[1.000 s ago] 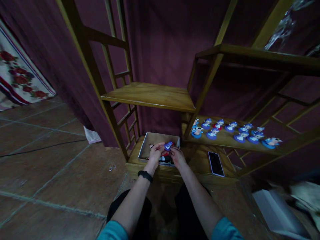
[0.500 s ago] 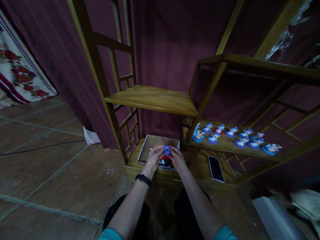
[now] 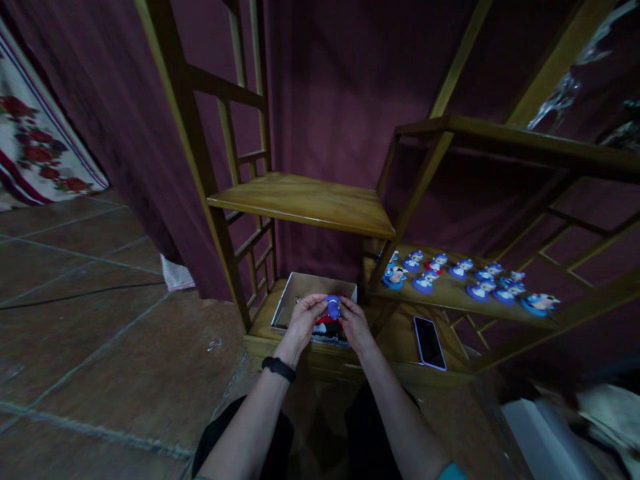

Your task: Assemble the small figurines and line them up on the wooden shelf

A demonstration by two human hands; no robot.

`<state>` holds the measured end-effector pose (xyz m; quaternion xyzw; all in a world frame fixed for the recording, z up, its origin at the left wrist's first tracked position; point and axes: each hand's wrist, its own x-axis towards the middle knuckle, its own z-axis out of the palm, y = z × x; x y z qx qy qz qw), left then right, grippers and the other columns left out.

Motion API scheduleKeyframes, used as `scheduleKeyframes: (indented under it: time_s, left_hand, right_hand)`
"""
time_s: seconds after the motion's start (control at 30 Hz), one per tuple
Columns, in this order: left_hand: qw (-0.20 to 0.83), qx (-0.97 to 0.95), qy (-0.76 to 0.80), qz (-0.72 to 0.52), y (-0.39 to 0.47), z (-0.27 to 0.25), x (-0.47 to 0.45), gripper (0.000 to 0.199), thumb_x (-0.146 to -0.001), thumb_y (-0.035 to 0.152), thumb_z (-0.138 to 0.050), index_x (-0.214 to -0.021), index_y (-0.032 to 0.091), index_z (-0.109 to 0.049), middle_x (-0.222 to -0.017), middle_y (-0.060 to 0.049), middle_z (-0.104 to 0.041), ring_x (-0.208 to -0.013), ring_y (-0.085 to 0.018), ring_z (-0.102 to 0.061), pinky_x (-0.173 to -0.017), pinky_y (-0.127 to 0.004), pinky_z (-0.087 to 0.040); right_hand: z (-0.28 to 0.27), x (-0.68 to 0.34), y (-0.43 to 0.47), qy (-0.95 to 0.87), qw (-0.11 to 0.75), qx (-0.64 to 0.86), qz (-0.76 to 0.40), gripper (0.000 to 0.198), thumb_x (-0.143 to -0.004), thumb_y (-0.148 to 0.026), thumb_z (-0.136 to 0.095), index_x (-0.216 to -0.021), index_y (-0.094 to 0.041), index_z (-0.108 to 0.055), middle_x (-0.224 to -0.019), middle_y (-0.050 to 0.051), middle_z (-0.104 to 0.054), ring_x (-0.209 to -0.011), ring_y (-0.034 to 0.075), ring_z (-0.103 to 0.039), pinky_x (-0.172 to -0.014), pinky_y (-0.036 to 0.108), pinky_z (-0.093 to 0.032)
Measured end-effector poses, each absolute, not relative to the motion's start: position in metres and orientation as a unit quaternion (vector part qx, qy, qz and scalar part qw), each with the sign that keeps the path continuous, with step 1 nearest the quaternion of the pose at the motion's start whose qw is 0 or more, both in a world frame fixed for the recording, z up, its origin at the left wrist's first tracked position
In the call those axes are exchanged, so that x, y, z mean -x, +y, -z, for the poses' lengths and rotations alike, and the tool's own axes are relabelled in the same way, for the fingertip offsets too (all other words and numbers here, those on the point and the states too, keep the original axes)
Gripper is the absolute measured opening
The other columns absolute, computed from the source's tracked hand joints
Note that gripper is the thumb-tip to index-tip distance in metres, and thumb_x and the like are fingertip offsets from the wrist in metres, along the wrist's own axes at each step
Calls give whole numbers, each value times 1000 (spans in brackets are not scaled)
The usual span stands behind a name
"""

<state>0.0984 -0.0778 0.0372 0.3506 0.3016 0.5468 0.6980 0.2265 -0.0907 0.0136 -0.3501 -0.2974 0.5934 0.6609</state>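
A small purple figurine [image 3: 333, 307] is pinched between the fingertips of both my hands. My left hand [image 3: 305, 317], with a dark band on its wrist, grips it from the left, and my right hand [image 3: 354, 323] from the right. Both hands are above an open cardboard box [image 3: 316, 281] on the low shelf. Red, black and white pieces [image 3: 327, 327] show in the box below my fingers; what they are is partly hidden.
Several purple, blue and red figurines [image 3: 425, 281] stand on the shelf to the right. A phone [image 3: 429, 343] lies on the low board below them. A wooden shelf board [image 3: 305, 201] juts out above the box. Posts [image 3: 423, 177] flank it.
The view has shifted slightly. Both hands still hold the purple figurine over the box, and more of its purple side now faces me.
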Motion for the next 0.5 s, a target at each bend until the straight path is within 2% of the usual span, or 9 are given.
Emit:
scheduleKeyframes:
  time_s: [0.17, 0.3, 0.4, 0.5]
  left_hand:
    - [684, -332, 359, -541, -72, -24, -103, 23, -61, 21, -73, -81, 12, -66, -70, -4, -67, -58, -10, -59, -60, -24, -49]
    - [682, -275, 406, -542, -70, -16, -107, 14, -63, 17, -69, -75, 11, -66, -63, -4, -65, -53, -9, -57, -52, -20, -46]
    - [699, -257, 407, -529, -72, -18, -107, 14, -63, 16, -69, -75, 10, -67, -65, -6, -66, -55, -11, -58, -53, -21, -47]
    - [722, -267, 392, -504, -74, -22, -106, 21, -59, 13, -71, -80, 10, -68, -72, -8, -68, -60, -13, -61, -57, -23, -48]
  right_hand:
    - [-4, -224, -89, -230, 659, 354, -623, 16, -63, -15, -71, -78, -17, -66, -77, 1, -69, -66, 11, -61, -59, 20, -51]
    - [2, -221, -88, -198, 622, 363, -665, 15, -65, -14, -69, -79, -17, -65, -75, 0, -69, -59, 9, -61, -53, 18, -52]
    - [5, -221, -87, -179, 628, 360, -666, 12, -66, -13, -68, -77, -17, -65, -75, 0, -69, -62, 9, -62, -54, 17, -53]
    - [7, -223, -87, -169, 638, 358, -661, 12, -67, -13, -68, -77, -18, -64, -77, 0, -69, -65, 10, -63, -56, 17, -54]
